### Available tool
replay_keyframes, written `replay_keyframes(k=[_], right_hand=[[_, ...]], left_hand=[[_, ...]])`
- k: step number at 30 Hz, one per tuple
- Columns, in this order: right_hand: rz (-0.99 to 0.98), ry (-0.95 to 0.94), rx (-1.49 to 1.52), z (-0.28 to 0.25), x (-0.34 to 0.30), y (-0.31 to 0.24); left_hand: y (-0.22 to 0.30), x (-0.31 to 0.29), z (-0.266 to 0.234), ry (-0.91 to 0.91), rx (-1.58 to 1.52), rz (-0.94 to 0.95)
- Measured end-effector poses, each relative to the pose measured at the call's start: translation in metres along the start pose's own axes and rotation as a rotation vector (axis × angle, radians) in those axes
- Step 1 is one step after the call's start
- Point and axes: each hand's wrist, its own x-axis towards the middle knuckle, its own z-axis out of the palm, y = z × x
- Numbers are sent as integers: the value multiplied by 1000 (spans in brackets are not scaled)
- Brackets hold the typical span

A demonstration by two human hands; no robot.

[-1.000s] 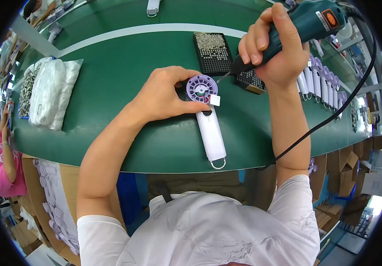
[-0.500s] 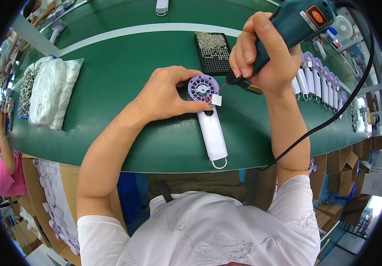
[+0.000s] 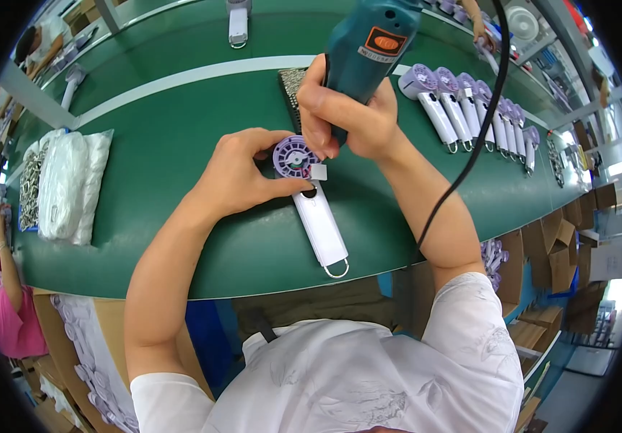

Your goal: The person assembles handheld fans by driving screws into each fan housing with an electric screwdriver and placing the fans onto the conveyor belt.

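My left hand (image 3: 237, 173) is closed on a small handheld fan, its thumb and fingers on either side of the round head. The fan (image 3: 321, 231) has an open purple head, a white connector block hanging from thin wires, and a white handle with a metal loop towards me. My right hand (image 3: 358, 119) grips a teal electric screwdriver (image 3: 368, 61), pointing down beside the far right rim of the fan head. Its tip is hidden behind my fingers. Behind that hand, a black screw tray (image 3: 289, 97) shows only in part.
Several purple-and-white fans (image 3: 462, 108) lie in a row at the right on the green table (image 3: 159, 187). The screwdriver's black cord (image 3: 462, 180) hangs across my right forearm. Plastic-wrapped packs (image 3: 72, 187) lie left, beside metal loops (image 3: 31, 180). Another fan (image 3: 238, 27) lies at the far side.
The screwdriver in my right hand has come in from the right, close to the fan head, and now covers much of the screw tray. My left hand keeps its hold; the view has shifted.
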Motion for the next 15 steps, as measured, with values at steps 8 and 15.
replay_keyframes(k=[8, 15], right_hand=[[39, -14, 157, -3, 0, -1], [-100, -13, -437, 13, -28, -78]], left_hand=[[6, 2, 0, -29, -69, 2], [3, -5, 5, 3, 18, 45]])
